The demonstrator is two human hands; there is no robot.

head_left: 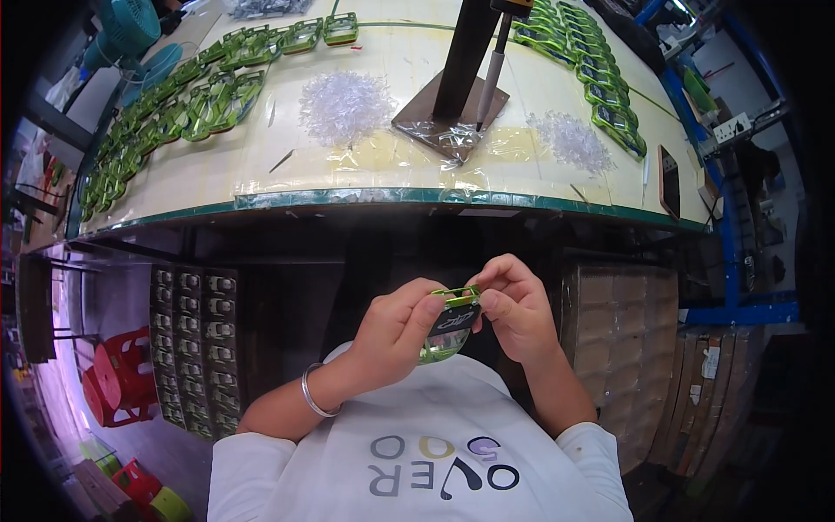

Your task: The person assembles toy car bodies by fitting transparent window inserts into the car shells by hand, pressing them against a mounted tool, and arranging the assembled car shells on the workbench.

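Observation:
In front of my chest, above my lap, I hold a small green plastic housing [450,322] with a dark panel and a clear lower part. My left hand [391,329] grips its left side, the thumb lying along the upper edge. At the top right corner, the fingers of my right hand [519,311] are closed in a pinch. Whether a small piece sits between those right fingertips is hidden. Both hands are nearer to me than the table's front edge [365,198].
Rows of similar green housings line the table's left [200,104] and right [609,96]. Two piles of small clear pieces [346,106] flank a post stand [457,96] holding a pen-like tool. A phone [669,181] lies far right. Compartment trays [196,339] and a partitioned carton [619,348] stand below.

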